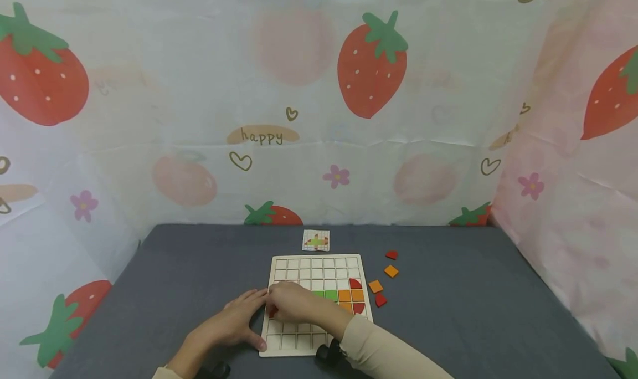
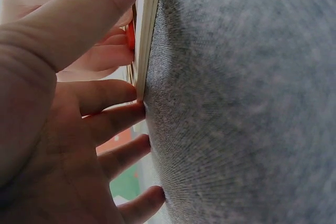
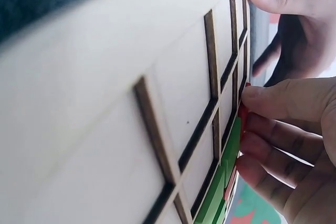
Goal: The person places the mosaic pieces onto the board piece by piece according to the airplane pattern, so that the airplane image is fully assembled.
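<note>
A pale wooden grid board (image 1: 294, 343) lies on the dark table. My left hand (image 1: 234, 321) rests at its left side, fingers straight along the edge and thumb at the near left corner. Over the left part of the grid, my right hand (image 1: 291, 301) pinches a red tile (image 3: 243, 113) between thumb and fingers, down at the board's surface. In the left wrist view that red tile (image 2: 130, 36) shows at the fingertips. Green tiles (image 1: 331, 295), orange tiles (image 1: 344, 295) and rounded red tiles (image 1: 355, 283) sit in cells toward the right; my right hand hides the cells beneath it.
To the right of the board lie loose orange tiles (image 1: 391, 271) and red tiles (image 1: 381, 300). A small picture card (image 1: 316, 240) with a colored grid pattern lies beyond the far edge. A strawberry-print cloth (image 1: 299, 102) hangs behind the table (image 1: 448, 290) and along its sides.
</note>
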### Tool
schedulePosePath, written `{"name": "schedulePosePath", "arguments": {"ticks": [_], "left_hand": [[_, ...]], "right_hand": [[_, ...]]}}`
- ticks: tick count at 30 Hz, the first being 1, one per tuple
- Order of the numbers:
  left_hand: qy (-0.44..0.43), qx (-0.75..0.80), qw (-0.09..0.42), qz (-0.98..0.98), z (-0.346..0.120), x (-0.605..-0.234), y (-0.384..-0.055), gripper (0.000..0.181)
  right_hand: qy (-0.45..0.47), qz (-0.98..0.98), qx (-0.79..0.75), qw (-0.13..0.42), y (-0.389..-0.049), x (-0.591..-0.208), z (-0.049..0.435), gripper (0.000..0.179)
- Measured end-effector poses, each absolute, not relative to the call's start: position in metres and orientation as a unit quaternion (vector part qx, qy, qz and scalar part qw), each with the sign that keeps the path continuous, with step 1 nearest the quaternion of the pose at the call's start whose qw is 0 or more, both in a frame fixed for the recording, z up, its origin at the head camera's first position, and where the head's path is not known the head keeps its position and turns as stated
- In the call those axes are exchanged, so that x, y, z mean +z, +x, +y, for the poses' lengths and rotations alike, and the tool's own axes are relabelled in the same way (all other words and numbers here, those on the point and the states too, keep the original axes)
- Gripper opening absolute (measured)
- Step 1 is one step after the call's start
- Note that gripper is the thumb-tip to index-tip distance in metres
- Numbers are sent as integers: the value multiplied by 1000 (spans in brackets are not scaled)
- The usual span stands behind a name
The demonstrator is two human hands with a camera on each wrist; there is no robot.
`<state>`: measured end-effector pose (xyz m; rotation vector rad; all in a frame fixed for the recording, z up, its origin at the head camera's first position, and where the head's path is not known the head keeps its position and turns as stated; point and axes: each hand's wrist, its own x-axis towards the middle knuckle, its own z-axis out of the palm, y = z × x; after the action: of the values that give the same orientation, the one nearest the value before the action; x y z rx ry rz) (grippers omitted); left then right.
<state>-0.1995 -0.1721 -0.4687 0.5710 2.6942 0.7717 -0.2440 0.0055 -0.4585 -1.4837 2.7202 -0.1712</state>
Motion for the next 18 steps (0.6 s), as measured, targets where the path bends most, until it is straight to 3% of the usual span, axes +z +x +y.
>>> {"name": "schedulePosePath", "arguments": {"ticks": [18], "left_hand": [[171, 254, 151, 940, -170, -470, -200, 105]], "right_hand": [[-446, 885, -126, 42, -254, -451, 35, 18]]}}
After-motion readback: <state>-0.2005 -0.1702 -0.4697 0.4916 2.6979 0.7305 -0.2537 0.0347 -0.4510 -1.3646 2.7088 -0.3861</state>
